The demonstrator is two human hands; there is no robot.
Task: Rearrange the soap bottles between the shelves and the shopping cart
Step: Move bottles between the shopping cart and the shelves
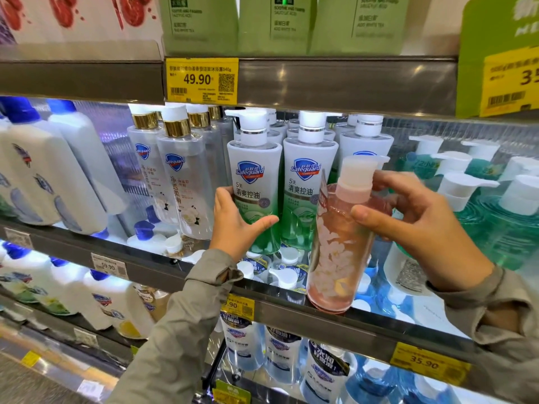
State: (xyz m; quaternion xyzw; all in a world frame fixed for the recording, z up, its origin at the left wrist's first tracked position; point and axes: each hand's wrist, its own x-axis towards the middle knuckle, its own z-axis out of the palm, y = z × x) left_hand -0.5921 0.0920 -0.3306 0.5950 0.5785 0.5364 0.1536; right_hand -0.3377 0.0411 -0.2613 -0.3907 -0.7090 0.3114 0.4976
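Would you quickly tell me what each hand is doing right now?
Left hand: closed around the green bottle.
Right hand: holding the pink bottle just below its pump.

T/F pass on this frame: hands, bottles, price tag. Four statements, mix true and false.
1. The left hand grips a green Safeguard pump bottle standing on the shelf. True.
2. The right hand is empty. False: it holds a pink pump bottle.
3. The pink pump bottle lies flat. False: it is near upright, at the shelf's front edge.
4. The yellow price tag above the green bottles reads 49.90. True.
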